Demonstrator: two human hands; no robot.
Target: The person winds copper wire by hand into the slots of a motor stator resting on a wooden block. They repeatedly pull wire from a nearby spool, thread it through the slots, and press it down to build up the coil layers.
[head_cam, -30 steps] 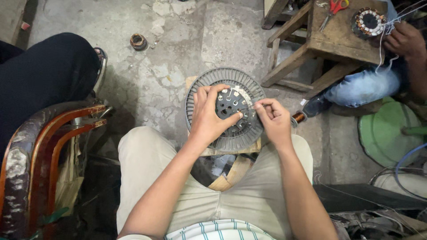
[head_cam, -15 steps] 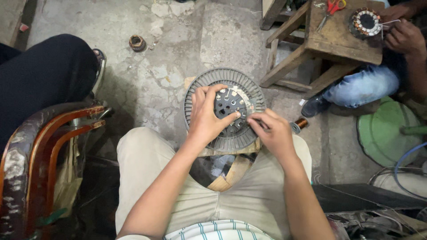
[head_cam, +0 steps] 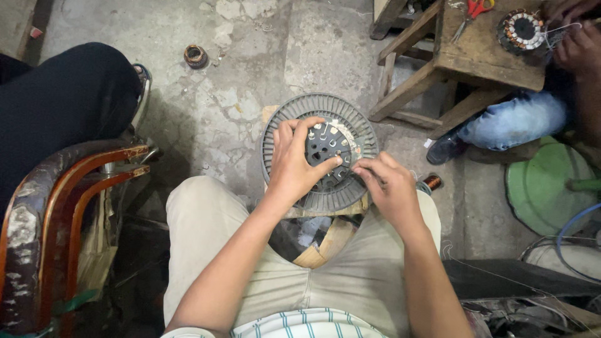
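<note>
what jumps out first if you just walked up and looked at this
The round grey ribbed disc in the middle, resting above the person's knees, catches the eye first; the left hand lies spread across its slotted hub while the right hand pinches at the hub's right edge. At top right, a wooden stool carries a copper-wound ring and red-handled scissors, with another person's hand working at it. A worn wooden chair arm curves along the left.
</note>
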